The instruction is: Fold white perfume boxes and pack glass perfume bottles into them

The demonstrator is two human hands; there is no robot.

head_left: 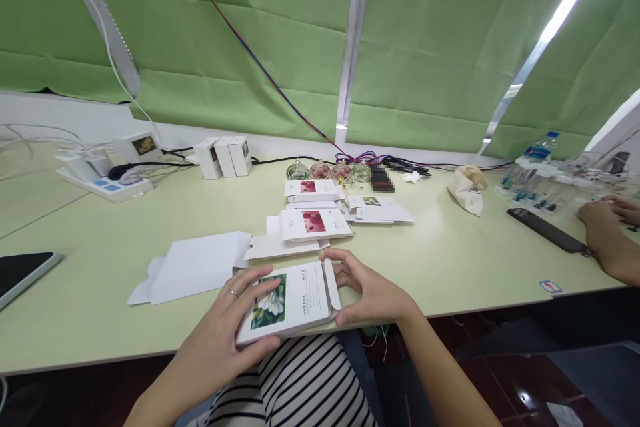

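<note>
My left hand (231,327) grips the near left end of a small white carton (295,300) printed with a white flower picture, thumb under it and fingers on top; a ring shows on one finger. My right hand (367,294) holds the carton's right end, fingers curled at its open side flap. The carton hovers at the table's near edge above my striped lap. Just beyond it lie flat unfolded cartons: a plain white one (195,267) to the left and one with a red flower picture (313,222) in the middle.
More flat cartons (377,209) and several small glass balls (320,170) sit farther back. Three white boxes (226,156) and a power strip (107,184) stand at the back left. A tablet (20,272) lies at left. Another person's hands (607,227), a black remote (547,230) and bottles (535,157) are at right.
</note>
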